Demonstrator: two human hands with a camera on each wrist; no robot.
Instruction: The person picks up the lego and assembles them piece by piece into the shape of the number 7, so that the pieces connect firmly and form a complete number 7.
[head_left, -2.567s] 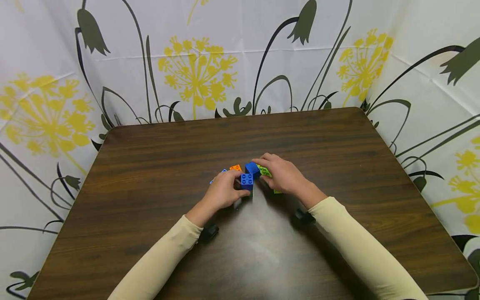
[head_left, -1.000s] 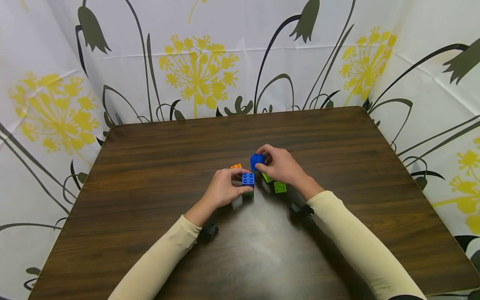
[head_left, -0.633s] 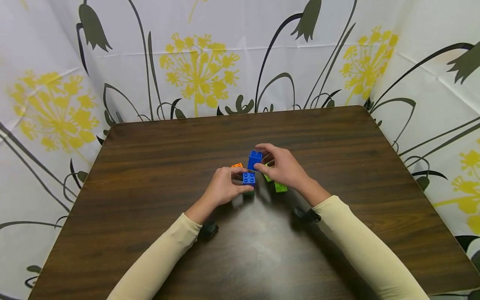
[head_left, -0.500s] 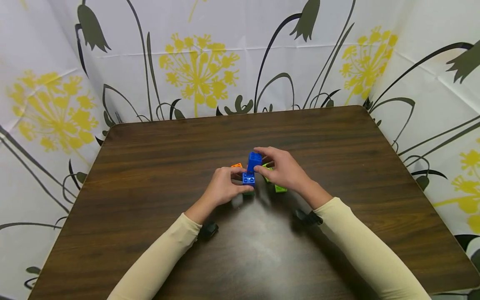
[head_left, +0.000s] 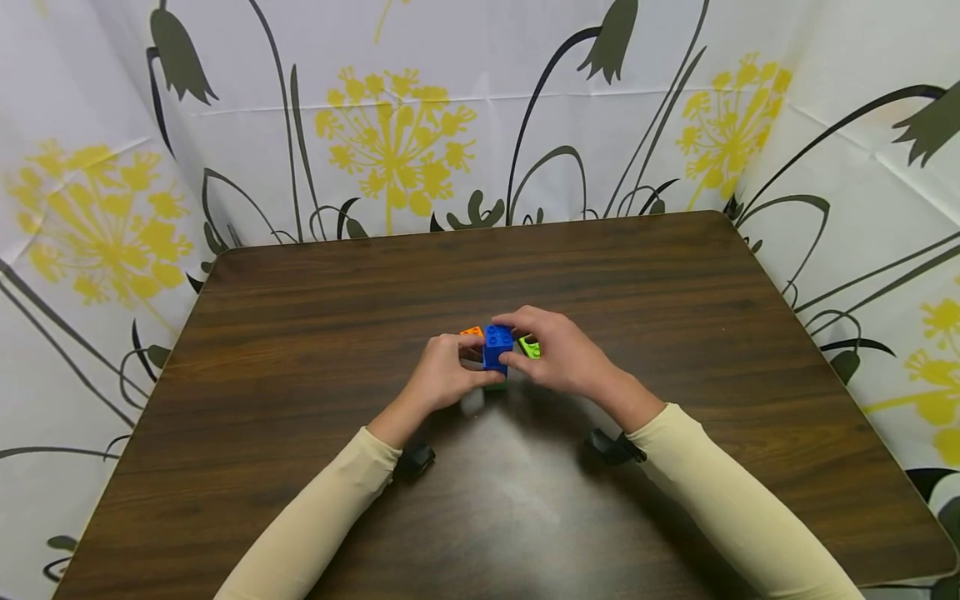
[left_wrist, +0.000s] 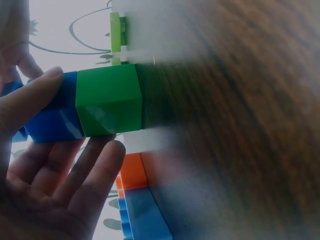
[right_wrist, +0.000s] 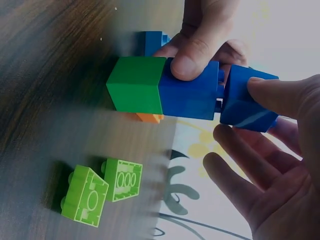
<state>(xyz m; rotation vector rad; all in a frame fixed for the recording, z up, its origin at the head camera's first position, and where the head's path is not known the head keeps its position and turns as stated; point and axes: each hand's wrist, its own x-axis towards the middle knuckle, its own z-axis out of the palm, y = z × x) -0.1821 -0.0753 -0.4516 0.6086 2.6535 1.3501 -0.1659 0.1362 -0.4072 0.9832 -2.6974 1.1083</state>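
Observation:
In the head view my left hand [head_left: 442, 375] steadies a small stack just left of the table's middle. Its thumb and fingers grip the lower blue block [right_wrist: 190, 95], which sits on a green block [left_wrist: 110, 100]. My right hand [head_left: 566, 354] pinches a second blue block [head_left: 497, 346] between thumb and fingers, right above the stack. From the right wrist, this upper block tilts slightly against the lower block's studs, and a narrow gap with studs shows between them. The head view hides most of the lower block behind the upper one.
Two lime green bricks [right_wrist: 85, 197] lie to the right of the stack, hollow undersides showing. Behind and left of it stand an orange brick [left_wrist: 134, 170] and a lighter blue brick [left_wrist: 147, 210], side by side. All rest on the dark wooden table [head_left: 337, 292], with a patterned curtain behind.
My right hand has picked up the second blue block from beside the lime bricks, turned it studs-up, and brought it left and down onto the stack. The left hand has stayed almost still.

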